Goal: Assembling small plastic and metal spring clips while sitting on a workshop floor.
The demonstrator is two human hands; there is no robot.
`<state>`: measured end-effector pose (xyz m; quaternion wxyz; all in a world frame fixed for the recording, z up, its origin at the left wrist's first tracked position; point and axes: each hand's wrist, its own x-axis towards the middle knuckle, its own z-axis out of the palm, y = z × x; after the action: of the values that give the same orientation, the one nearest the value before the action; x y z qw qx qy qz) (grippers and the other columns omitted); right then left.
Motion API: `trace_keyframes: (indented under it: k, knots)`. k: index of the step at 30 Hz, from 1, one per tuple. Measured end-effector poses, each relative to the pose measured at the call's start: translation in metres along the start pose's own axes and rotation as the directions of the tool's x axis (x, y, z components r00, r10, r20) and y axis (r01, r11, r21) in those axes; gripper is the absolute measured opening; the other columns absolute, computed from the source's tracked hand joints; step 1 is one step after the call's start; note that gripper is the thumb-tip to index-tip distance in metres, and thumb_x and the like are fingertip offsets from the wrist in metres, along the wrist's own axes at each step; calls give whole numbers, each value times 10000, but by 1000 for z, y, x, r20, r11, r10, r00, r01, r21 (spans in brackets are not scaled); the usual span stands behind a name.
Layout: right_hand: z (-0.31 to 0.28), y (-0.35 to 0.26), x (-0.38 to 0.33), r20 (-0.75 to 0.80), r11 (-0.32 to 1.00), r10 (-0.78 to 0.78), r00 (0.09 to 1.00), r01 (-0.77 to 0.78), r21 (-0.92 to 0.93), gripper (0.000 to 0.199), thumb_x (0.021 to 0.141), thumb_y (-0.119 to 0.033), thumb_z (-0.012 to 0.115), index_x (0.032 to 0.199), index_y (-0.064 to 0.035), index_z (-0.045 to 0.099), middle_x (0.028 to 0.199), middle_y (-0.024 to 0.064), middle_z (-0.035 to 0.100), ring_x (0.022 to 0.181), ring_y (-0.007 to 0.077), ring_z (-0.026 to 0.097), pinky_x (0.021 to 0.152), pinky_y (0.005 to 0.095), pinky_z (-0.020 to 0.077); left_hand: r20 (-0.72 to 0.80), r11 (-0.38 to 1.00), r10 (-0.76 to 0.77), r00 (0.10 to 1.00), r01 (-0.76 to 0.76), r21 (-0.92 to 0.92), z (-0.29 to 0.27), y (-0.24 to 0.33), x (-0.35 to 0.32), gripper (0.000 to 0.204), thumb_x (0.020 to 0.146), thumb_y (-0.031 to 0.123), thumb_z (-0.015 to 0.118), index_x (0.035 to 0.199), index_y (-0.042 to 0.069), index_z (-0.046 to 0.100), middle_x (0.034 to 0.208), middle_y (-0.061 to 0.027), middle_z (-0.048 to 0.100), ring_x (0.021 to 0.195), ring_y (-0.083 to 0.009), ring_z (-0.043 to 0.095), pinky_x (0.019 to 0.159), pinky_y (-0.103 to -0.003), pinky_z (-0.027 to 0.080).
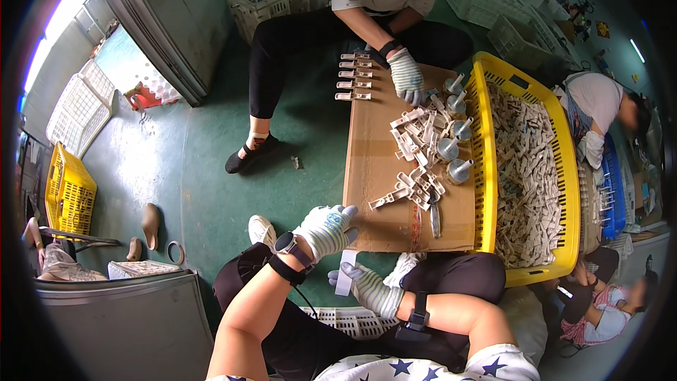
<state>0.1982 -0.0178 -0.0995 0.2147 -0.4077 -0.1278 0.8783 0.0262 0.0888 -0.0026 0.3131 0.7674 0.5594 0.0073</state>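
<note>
Both my hands wear white-and-green striped gloves with grey fingertips. My left hand is at the near left corner of the cardboard sheet, its fingers apart and nothing visible in them. Just below, my right hand pinches a narrow white strip that stands upright in front of the cardboard edge. Beyond my hands, a loose pile of beige plastic clips lies on the cardboard. A single clip sits closer to me. Along the far left edge, several clips form a neat row.
Grey round-based pieces with pegs stand beside a yellow crate full of clips. Across the cardboard, a co-worker's gloved hand reaches to the pile. A white crate is under my knees. Shoes lie on the green floor.
</note>
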Motion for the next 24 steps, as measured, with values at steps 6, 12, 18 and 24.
trace_keyframes:
  k: [6, 12, 18, 24]
  knots:
    - [-3, 2, 2, 5, 1000, 5, 1000, -5, -9, 360, 982, -341, 550, 1191, -52, 502, 1087, 131, 650, 987, 221, 638, 918, 346, 507, -46, 1000, 6, 999, -6, 3, 3, 0, 0, 340, 851, 278, 608, 1106, 57, 573, 1011, -183, 659, 952, -372, 636, 844, -441, 504]
    - [-3, 2, 2, 24, 1000, -1, 1000, 2, -16, 374, 982, -347, 547, 1200, -47, 501, 1098, 132, 648, 1001, 224, 634, 933, 351, 498, -19, 1000, 13, 1000, -13, -1, 2, -2, 0, 447, 865, 307, 595, 1233, 56, 546, 1076, -186, 650, 966, -385, 629, 851, -454, 508]
    - [-2, 2, 2, 21, 1000, 6, 1000, -5, -17, 371, 987, -340, 537, 1207, -44, 501, 1099, 133, 648, 1002, 223, 633, 932, 348, 497, -21, 1000, 11, 1000, -11, 6, 3, -3, 0, 451, 866, 309, 596, 1238, 59, 545, 1064, -178, 656, 957, -378, 633, 847, -450, 509]
    - [-4, 2, 3, 18, 999, 3, 1000, -2, -32, 362, 990, -341, 528, 1198, -44, 509, 1096, 128, 650, 997, 216, 635, 927, 343, 498, -80, 1000, 28, 996, -28, -4, 6, -3, 0, 333, 852, 274, 609, 1102, 58, 574, 1012, -181, 658, 946, -367, 640, 835, -442, 507]
